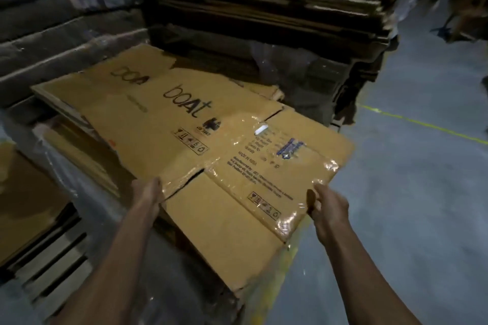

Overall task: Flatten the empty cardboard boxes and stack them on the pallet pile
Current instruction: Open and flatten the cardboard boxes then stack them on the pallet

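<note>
A flattened brown cardboard box (190,140) printed with "boAt" lies flat on a low pile of flattened boxes (79,145) in the middle of the view. Clear tape shines across its near right part. My left hand (148,192) holds the box's near left edge, with its fingers hidden under the cardboard. My right hand (326,204) grips the taped right edge, fingers curled round it. A bottom flap (224,240) of the box hangs toward me over the pile's front.
A tall dark stack of flattened cardboard (264,8) on a pallet stands right behind the pile. Wrapped stacks (66,21) fill the left. A wooden pallet (52,258) with cardboard sits at lower left. Grey floor with a yellow line (422,124) lies to the right.
</note>
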The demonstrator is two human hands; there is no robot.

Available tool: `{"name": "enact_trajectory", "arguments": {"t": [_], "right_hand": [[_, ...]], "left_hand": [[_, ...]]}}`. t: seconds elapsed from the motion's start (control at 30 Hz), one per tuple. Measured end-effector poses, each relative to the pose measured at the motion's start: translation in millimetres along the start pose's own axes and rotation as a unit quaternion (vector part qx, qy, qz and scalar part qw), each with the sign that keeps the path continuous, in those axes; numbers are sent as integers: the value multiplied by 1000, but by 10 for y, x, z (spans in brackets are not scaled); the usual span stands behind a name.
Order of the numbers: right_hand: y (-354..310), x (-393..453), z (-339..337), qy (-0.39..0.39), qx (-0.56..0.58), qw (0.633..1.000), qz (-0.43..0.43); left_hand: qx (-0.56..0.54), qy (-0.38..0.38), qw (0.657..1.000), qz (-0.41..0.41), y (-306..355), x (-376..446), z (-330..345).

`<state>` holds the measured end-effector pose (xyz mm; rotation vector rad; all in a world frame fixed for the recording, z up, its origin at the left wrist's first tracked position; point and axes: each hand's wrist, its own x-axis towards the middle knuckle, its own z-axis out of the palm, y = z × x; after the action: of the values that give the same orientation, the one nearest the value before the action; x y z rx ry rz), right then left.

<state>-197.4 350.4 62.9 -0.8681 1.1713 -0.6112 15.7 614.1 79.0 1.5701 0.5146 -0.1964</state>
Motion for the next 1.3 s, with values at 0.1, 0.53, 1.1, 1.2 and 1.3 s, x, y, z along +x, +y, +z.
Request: {"name": "enact_trajectory", "arguments": {"t": [0.1, 0.53, 1.1, 1.2, 1.3], "right_hand": [[126, 69, 231, -25, 10, 1000, 11], [-267, 167, 987, 33, 167, 984, -57], [-574, 1037, 2396, -217, -171, 960, 48], [-442, 1293, 2370, -237, -277, 931, 9], [-426, 1369, 2198, -246, -451, 842, -162]], "left_hand": [[2, 6, 1000, 17, -193, 156, 25], [-36, 86, 987, 128, 229, 211, 291], [612, -40, 760, 215, 411, 875, 827], [614, -23, 762, 205, 94, 661, 984], [631, -24, 741, 227, -24, 357, 1157]]}}
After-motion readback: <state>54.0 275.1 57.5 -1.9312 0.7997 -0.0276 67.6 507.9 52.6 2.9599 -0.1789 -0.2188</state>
